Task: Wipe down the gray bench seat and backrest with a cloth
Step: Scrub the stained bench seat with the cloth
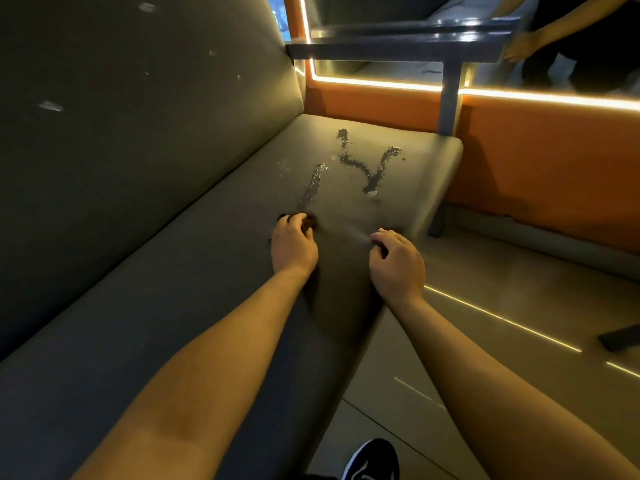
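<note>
The gray bench seat (pixel 194 271) runs from the lower left toward the far end, with the gray backrest (pixel 138 116) on its left. Dark wet streaks (pixel 372 168) and a paler trail (pixel 313 187) mark the far part of the seat. A cloth (pixel 341 271) close to the seat's colour lies between my hands, and its outline is hard to make out. My left hand (pixel 292 245) grips a dark bunched bit of it just below the paler trail. My right hand (pixel 396 263) has curled fingers on the cloth near the seat's front edge.
Several white smudges (pixel 50 106) dot the backrest. An orange wall panel (pixel 540 161) with a lit strip closes off the far end, and a gray metal post (pixel 450 98) stands there. Another person's arm (pixel 526 46) shows at the top right. My shoe (pixel 375 460) is on the tiled floor.
</note>
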The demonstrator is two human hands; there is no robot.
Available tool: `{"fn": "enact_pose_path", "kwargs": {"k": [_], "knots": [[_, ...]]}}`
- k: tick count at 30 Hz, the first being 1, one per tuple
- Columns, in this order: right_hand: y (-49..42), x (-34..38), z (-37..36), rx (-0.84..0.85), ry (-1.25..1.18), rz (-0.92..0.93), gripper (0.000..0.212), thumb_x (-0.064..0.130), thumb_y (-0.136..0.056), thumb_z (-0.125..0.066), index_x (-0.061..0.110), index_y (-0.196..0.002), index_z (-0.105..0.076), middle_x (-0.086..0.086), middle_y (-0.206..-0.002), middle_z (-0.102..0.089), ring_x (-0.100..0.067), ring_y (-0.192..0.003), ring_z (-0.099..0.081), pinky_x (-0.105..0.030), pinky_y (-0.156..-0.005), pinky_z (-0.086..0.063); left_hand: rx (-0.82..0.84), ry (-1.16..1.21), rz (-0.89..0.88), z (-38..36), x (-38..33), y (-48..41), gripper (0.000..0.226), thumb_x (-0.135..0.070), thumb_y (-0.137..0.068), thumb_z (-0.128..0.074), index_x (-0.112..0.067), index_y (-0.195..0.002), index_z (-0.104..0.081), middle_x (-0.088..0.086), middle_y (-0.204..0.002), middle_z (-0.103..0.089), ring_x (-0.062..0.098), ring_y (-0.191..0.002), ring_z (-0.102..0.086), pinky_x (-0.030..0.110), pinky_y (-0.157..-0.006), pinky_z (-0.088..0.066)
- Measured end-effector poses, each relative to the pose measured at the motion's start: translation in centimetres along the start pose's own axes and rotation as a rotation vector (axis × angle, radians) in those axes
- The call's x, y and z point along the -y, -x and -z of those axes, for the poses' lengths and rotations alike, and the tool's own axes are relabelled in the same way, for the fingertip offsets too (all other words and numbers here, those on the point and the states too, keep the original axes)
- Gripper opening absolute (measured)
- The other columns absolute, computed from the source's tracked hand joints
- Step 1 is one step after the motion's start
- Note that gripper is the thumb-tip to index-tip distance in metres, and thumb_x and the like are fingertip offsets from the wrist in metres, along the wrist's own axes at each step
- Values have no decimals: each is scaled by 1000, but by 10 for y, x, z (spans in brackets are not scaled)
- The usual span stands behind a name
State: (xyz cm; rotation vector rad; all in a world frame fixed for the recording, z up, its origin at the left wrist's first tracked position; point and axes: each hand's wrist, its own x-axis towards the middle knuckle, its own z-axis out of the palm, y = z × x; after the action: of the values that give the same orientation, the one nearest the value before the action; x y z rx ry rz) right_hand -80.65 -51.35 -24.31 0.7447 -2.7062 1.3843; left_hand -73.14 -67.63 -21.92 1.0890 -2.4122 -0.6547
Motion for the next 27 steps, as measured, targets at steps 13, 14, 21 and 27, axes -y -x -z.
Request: {"fn": "enact_pose_path", "kwargs": {"k": [13,14,21,27], "knots": [[4,-18,9,-21,-121,-164,53,25,-101,-61,15,-149,-43,-10,-161,-28,-25,-150,-25,-31,-117,-25,199,40,-451,-11,-32,27,37,-19,-100,-58,-18,-138,-62,2,-143,-54,21,-131,-52,32,-110,-43],[6,-20,8,-24,-181,-201,57,28,-101,-62,13,-151,-40,-10,-159,-32,-25,-148,-30,-33,-118,-27,144,29,-394,-9,-24,17,38,-18,-101,-58,-16,-139,-61,4,-145,-53,23,-132,-51,33,-111,-41],[5,-34,16,46,-464,-297,56,34,-96,-68,28,-146,-44,4,-143,-50,-11,-125,-45,-36,-106,-44,160,45,-197,-27,-54,5,39,-26,-106,-47,-15,-143,-54,8,-149,-49,25,-137,-46,34,-111,-37],[10,-42,29,50,-719,-404,36,19,-100,-63,26,-134,-57,12,-120,-61,-6,-111,-58,-19,-87,-49,191,56,-331,-52,-91,42,34,-24,-106,-48,-16,-137,-60,4,-142,-56,20,-133,-49,25,-104,-34]]}}
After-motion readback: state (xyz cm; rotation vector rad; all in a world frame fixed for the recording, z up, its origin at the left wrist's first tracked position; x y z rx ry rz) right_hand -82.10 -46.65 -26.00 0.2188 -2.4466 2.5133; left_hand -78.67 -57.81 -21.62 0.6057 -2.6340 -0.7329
